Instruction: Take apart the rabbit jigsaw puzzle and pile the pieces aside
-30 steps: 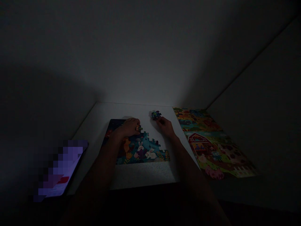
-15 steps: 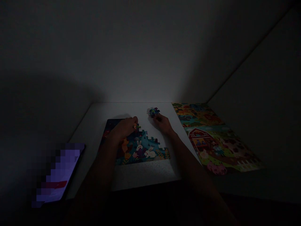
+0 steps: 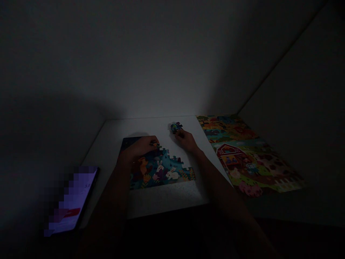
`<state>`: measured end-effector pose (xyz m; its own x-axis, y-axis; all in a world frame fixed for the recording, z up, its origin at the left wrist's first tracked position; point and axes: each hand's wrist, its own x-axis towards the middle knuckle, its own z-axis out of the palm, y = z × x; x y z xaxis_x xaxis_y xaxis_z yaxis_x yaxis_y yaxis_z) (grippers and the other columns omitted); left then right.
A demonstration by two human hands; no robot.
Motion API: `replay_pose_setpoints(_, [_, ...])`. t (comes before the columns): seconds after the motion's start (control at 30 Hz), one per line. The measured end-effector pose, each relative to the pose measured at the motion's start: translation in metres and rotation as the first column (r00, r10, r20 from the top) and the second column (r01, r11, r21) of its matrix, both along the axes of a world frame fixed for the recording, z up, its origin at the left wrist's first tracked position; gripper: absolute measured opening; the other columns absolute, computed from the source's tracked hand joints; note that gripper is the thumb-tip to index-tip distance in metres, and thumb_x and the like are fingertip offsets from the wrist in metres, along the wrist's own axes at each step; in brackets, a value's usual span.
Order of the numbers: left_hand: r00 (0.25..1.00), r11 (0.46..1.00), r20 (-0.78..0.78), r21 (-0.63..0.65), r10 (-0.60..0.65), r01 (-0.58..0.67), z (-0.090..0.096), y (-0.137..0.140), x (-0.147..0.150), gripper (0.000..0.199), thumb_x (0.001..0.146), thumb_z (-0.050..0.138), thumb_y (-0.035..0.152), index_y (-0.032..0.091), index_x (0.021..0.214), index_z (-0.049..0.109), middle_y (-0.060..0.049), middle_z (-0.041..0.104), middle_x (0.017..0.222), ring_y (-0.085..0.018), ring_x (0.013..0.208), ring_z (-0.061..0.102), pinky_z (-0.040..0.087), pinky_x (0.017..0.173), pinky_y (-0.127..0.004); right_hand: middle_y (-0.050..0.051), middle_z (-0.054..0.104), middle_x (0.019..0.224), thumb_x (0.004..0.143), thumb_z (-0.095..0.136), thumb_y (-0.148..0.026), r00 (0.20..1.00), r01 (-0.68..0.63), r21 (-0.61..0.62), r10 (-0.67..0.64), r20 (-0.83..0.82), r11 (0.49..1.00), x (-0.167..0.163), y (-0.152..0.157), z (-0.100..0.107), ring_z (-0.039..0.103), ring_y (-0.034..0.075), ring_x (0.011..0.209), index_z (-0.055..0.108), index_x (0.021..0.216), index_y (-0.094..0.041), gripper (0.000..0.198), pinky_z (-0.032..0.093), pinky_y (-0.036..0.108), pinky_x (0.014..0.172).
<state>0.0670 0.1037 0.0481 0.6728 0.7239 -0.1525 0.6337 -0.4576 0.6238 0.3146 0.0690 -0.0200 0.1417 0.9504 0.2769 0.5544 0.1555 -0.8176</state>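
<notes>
A partly assembled jigsaw puzzle (image 3: 164, 171) with rabbits and a bear-like animal lies on the white table, its stepped edge facing the upper right. Over its upper part is my left hand (image 3: 144, 145), closed on a small puzzle piece (image 3: 155, 145) just by the stepped edge. My right hand (image 3: 188, 141), right of the puzzle, has its fingers pinched at the near edge of a small bunch of dark, colourful puzzle pieces (image 3: 176, 126). Dim light hides the fingertips of both hands.
Two pictures of animals lie on the right: a savanna scene (image 3: 226, 127) behind a farm scene (image 3: 250, 165). A lit tablet or phone (image 3: 78, 201), partly pixelated, is at the lower left. Walls (image 3: 151, 72) rise behind and beside the table (image 3: 167, 199).
My left hand has lowered slightly, and the piece in it sits a little closer to the puzzle's edge. My right hand stays nearly still at the bunch of pieces. The view has shifted slightly.
</notes>
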Motion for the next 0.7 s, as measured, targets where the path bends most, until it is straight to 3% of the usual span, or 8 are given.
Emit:
replay_pose_setpoints(0.4, [0.998,0.993,0.037,-0.115,0.041,-0.036,0.001,0.006,-0.005,0.023,0.074,0.060,0.038,0.021,0.088,0.063,-0.003,0.069,0.091,-0.020,0.085,0.064,0.049,0.073,-0.030,0.001,0.067,0.076,0.082,0.056,-0.036,0.999,0.004,-0.012,-0.003,0.032,1.000,0.001,0.000,-0.003,0.060,0.018,0.069,0.065,0.079,-0.022,0.017,0.042,0.029,0.066])
replay_pose_setpoints(0.7, [0.966,0.988,0.215,-0.095,0.142,-0.124,-0.015,0.010,0.000,0.027,0.078,0.057,0.045,0.021,0.089,0.064,-0.005,0.071,0.090,-0.023,0.088,0.066,0.049,0.079,-0.033,0.002,0.071,0.087,0.085,0.055,-0.034,0.993,-0.002,-0.089,0.012,0.117,0.996,-0.001,-0.004,0.001,0.062,0.017,0.078,0.068,0.088,-0.020,0.020,0.043,0.026,0.070])
